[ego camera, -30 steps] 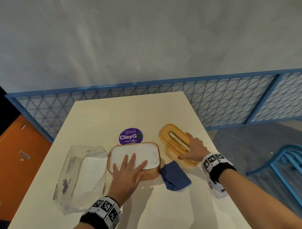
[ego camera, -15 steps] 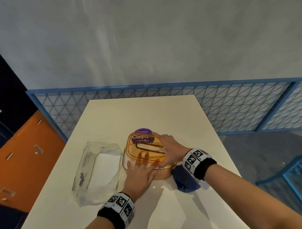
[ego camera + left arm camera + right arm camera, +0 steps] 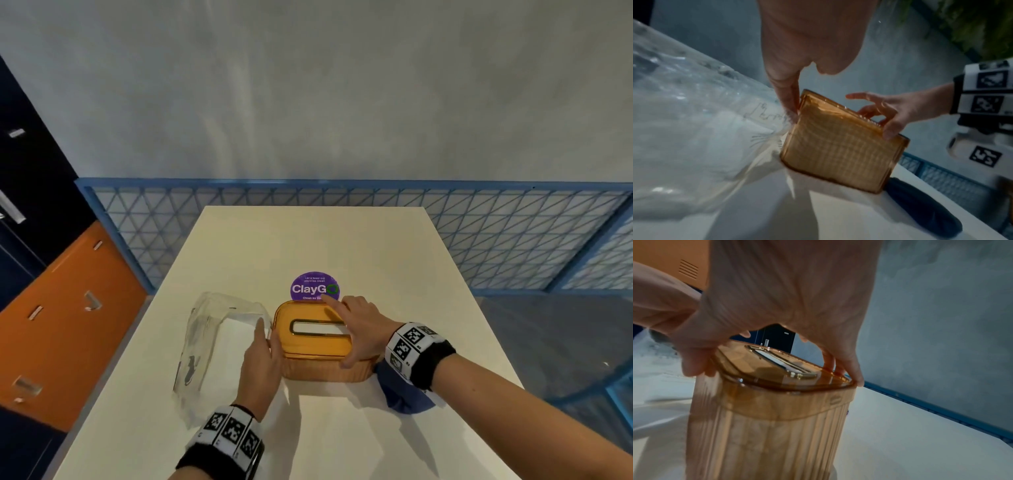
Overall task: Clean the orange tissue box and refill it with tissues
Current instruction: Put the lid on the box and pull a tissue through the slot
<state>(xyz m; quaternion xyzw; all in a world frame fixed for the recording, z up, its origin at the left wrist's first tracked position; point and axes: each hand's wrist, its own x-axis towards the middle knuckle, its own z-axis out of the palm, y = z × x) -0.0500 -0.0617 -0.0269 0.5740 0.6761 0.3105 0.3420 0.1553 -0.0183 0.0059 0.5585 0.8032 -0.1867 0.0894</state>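
Observation:
The ribbed orange tissue box [image 3: 325, 371] stands on the white table [image 3: 342, 246] with its orange lid [image 3: 308, 347] on top. White tissue [image 3: 317, 329] shows through the lid's slot. My right hand [image 3: 358, 329] spans the lid's right end, thumb on the near edge and fingers on the far edge; the right wrist view shows them pinching the lid [image 3: 777, 369] across its width. My left hand [image 3: 262, 356] lies with straight fingers [image 3: 787, 100] against the box's [image 3: 838, 149] left end.
A clear plastic bag [image 3: 219, 342] with white tissues lies just left of the box, touching my left hand. A dark blue cloth [image 3: 404, 397] sits under my right wrist. A purple round sticker [image 3: 315, 287] is behind the box. A blue mesh railing [image 3: 513, 240] borders the table.
My right hand carried the lid from the table at the right onto the box. My left hand slid off the tissues in the box to the box's left end.

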